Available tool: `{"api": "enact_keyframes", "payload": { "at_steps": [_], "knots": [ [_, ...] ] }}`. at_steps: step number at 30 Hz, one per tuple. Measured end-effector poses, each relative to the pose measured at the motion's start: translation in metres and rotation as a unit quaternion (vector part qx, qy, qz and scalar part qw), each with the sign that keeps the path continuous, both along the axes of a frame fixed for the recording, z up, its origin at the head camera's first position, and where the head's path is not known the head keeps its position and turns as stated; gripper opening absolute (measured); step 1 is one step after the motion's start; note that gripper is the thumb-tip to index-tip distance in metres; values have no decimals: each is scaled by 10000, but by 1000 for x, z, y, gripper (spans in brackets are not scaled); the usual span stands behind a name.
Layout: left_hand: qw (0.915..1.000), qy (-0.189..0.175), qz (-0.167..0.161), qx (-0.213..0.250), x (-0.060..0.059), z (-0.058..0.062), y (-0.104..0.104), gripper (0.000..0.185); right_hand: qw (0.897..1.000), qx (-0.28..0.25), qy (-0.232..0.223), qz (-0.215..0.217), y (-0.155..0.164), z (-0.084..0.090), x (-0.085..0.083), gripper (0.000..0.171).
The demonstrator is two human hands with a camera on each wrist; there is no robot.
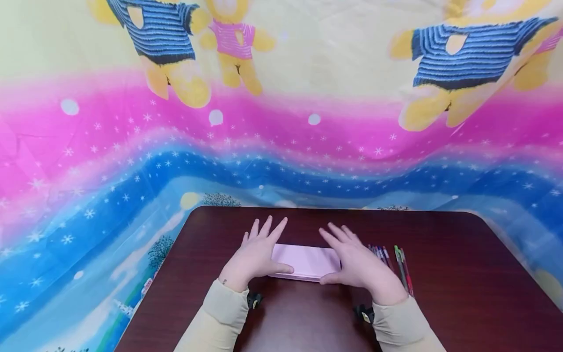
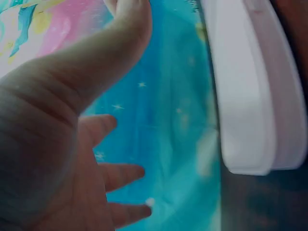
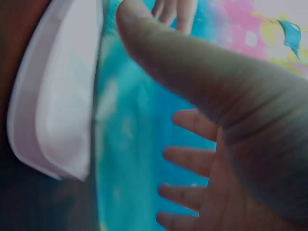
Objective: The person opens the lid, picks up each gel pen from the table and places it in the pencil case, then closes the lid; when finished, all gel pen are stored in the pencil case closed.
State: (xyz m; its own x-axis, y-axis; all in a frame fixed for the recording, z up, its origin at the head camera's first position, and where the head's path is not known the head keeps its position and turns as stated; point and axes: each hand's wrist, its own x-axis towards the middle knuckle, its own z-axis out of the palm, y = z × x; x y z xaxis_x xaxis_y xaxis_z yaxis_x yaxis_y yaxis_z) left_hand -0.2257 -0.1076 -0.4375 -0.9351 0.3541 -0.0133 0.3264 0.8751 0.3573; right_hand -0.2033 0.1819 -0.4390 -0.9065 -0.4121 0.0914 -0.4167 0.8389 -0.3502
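Note:
A pale pink, lidded box (image 1: 310, 261) with rounded corners lies flat on the dark table, long side towards me. My left hand (image 1: 258, 255) hovers at its left end with fingers spread and thumb pointing inward. At the right end, my right hand (image 1: 353, 258) mirrors it, fingers straight and fanned out. Both wrist views show a gap between palm and box: the pink wall (image 2: 245, 96) stands off from the left thumb, and likewise the box side (image 3: 67, 96) from the right one. Neither hand holds anything.
Several pens (image 1: 381, 255) lie side by side right of the box, partly behind the right hand. A green-capped pen (image 1: 398, 261) and a red pen (image 1: 408, 276) lie beside them. The brown table (image 1: 457, 274) ends at a printed cloth backdrop (image 1: 281, 146).

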Motion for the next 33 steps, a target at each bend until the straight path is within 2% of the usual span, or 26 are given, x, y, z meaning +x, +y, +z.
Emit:
{"api": "enact_keyframes", "payload": {
  "at_steps": [4, 8, 13, 19, 25, 33],
  "knots": [
    [9996, -52, -239, 135, -1, -10, -8, 131, 9991, -41, -177, 388, -13, -13, -4, 107],
    [9989, 14, -426, 195, -5, -23, -14, 131, 9990, 68, -178, 408, -20, -24, -7, 98],
    [9988, -46, -426, 223, -13, -37, -16, 128, 9991, 193, -96, 371, -24, -33, -10, 93],
    [9989, -259, -315, 212, -16, -52, -17, 128, 9992, 244, -126, 295, -26, -43, -15, 93],
    [9994, -117, -310, 129, -17, -62, -17, 123, 9996, 9, -158, 242, -22, -55, -22, 97],
    [9989, -68, -271, 387, -22, -71, -20, 115, 9990, -366, 57, 240, -21, -73, -31, 101]
  ]
}}
